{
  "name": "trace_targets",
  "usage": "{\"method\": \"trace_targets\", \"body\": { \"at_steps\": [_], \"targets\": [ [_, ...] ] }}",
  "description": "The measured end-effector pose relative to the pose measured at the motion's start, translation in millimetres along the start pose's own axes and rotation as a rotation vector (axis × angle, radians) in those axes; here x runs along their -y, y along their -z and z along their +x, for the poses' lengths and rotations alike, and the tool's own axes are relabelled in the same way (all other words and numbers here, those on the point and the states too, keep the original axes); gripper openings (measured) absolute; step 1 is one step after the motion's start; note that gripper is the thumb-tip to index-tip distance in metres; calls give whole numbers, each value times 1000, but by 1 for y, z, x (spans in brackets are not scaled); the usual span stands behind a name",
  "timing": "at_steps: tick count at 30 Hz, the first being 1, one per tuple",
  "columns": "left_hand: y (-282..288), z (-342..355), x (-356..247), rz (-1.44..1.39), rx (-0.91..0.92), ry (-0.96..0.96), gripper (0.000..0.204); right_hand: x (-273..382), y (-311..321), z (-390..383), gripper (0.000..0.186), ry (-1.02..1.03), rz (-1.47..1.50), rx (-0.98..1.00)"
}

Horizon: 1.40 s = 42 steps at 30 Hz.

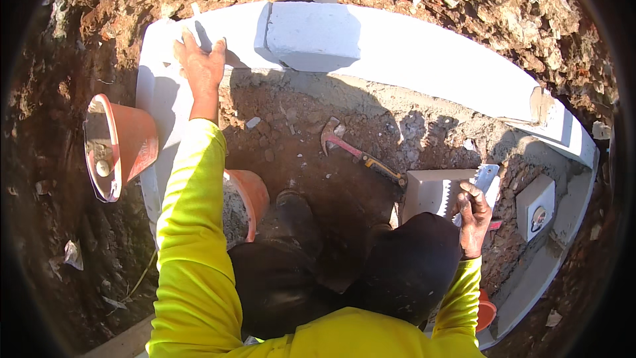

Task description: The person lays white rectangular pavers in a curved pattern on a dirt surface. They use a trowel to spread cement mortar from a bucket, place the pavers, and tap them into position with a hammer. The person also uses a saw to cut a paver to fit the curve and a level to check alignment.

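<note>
Two hands are at work, well apart. The left hand (201, 66) lies flat and open, fingers spread, on the top face of the white block wall (424, 59) at its left end. A loose white block (311, 36) sits on the same course just to the right of that hand, its long axis running left to right along the wall; the left hand is clearly the nearer one to it.

The right hand (474, 219), low by the person's knee, is closed around a notched trowel (487, 179); the blade points up and away from the body, its toothed edge over another white block (434, 192) standing in the trench. The handle appears to be hidden inside the fist, though the view is poor there.

A claw hammer (358, 152) lies untouched on the soil between the hands. An orange bucket (119, 146) rests outside the wall on the left.
</note>
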<state>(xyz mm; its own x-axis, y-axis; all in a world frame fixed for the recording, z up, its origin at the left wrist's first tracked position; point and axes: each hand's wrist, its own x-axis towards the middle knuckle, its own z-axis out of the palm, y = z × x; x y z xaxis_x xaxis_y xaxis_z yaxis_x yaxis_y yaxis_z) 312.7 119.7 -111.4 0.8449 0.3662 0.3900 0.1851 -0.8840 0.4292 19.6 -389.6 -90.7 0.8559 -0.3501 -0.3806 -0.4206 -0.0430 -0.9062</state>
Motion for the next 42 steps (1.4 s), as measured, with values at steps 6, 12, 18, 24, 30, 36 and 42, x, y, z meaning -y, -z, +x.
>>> {"method": "trace_targets", "body": {
  "at_steps": [6,12,18,24,30,36,42],
  "targets": [
    [9,-3,14,174,223,86,61,38,-57,47,24,108,-231,282],
    [7,-16,29,83,277,-29,62,41,-65,14,27,122,-291,218],
    [88,-104,3,88,495,-139,64,0,-10,-128,21,-430,-182,11],
    [179,-180,-11,164,1051,-126,63,3,52,-270,21,-786,51,-331],
    [228,-199,-65,274,1395,-246,62,-52,141,-408,25,-891,-334,-416],
    [242,-180,-105,399,1417,-298,58,-173,242,-390,32,-828,-765,-525],
    [265,-158,-18,736,1252,-369,53,-280,338,-275,46,-906,-1051,-763]
  ]
}}
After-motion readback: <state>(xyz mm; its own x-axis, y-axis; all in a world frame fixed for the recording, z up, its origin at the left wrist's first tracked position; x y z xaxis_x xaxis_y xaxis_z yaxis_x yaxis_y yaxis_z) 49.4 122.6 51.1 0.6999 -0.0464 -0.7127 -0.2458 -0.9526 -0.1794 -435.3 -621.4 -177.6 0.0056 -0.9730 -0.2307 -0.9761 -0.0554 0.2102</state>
